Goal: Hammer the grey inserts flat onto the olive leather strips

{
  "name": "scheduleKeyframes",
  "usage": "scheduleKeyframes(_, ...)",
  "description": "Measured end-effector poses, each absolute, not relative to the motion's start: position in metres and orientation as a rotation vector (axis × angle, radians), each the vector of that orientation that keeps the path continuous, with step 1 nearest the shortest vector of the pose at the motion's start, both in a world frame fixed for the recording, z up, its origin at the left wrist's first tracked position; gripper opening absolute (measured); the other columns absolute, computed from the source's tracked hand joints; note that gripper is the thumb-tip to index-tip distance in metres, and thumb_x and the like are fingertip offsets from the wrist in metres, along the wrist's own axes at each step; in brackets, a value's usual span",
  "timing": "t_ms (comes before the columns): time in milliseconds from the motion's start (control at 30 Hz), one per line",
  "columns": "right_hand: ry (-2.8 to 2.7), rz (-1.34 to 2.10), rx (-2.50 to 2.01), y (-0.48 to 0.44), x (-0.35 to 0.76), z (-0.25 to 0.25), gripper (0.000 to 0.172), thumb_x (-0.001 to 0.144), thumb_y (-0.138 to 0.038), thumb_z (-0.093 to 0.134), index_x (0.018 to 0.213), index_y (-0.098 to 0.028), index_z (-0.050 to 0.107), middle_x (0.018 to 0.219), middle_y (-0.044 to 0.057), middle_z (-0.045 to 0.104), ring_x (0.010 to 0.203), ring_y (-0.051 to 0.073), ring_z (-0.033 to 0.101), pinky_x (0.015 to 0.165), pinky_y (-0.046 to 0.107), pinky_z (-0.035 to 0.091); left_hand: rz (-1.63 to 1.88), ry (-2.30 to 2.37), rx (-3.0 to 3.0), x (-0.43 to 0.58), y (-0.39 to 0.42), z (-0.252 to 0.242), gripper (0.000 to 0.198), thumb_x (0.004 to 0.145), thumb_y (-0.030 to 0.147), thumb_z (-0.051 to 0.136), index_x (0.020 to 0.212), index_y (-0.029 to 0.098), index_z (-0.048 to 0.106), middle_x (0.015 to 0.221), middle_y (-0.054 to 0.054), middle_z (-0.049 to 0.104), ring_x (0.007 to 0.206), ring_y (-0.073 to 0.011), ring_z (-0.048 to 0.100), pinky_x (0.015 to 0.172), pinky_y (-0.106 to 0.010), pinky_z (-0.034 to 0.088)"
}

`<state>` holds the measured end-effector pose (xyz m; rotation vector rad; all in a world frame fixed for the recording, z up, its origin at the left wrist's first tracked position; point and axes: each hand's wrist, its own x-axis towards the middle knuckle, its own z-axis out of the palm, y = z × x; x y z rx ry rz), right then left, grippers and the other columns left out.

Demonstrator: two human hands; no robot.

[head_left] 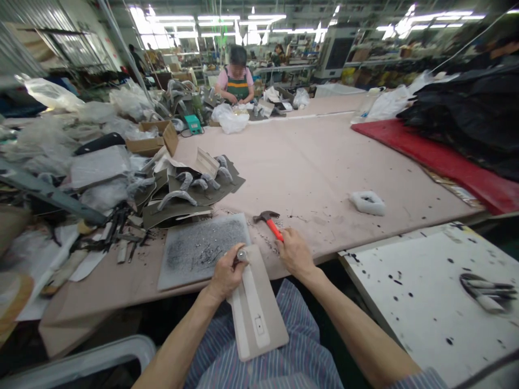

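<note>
My right hand (295, 252) is wrapped round the red-orange handle of a claw hammer (273, 226), whose dark head hovers over or rests on the table; I cannot tell which. With closed fingers my left hand (229, 273) grips an upright metal punch (242, 254), its round shiny top facing me. Beneath that hand, a flat beige panel (263, 308) with a pale strip and a small rectangular cutout reaches from the pad's edge over my lap. The grey-white pad (205, 251), strewn with dark bits, lies to the left. The punch's lower end is hidden.
Grey panels (174, 213) with wrapped curved handles are piled behind the pad. Hand tools (125, 232) lie at left. A white wrapped ring (367, 202) sits at right, near a speckled white board (421, 286). Across the table, a person (237, 81) works.
</note>
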<state>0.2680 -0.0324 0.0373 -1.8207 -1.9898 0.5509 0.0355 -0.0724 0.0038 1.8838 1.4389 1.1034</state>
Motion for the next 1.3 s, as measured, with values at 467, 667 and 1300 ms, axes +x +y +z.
scheduleKeyframes(467,-1.455,1.452,-1.544,-0.114,0.221,-0.034,0.010,0.084,-0.027,0.047,0.077,-0.021,0.047,0.069,-0.002,0.054,0.064,0.015,0.050,0.058,0.025,0.035,1.546,1.536,1.158,0.039,-0.043,0.028,0.026,0.077,0.037,0.077,0.091,0.017,0.067,0.082,-0.003,0.074,0.075,-0.0165,0.070,0.072,-0.028,0.058)
scheduleKeyframes(667,-1.356,1.593,-1.410,-0.108,0.222,-0.014,0.019,0.083,-0.038,0.053,0.078,-0.020,0.050,0.070,-0.003,0.053,0.063,0.013,0.049,0.056,0.024,0.036,1.559,1.552,0.996,0.019,-0.049,0.022,0.033,0.076,0.039,0.077,0.095,0.015,0.066,0.080,-0.003,0.074,0.073,-0.0178,0.072,0.072,-0.029,0.059)
scheduleKeyframes(1300,-1.777,0.665,-0.741,-0.023,0.195,0.102,0.017,0.096,-0.020,0.049,0.100,-0.023,0.065,0.095,0.004,0.069,0.087,0.019,0.063,0.077,0.034,0.050,1.834,1.501,0.559,-0.050,-0.040,0.024,0.041,0.065,0.040,0.083,0.091,0.013,0.066,0.077,-0.002,0.072,0.066,-0.0159,0.070,0.062,-0.027,0.060)
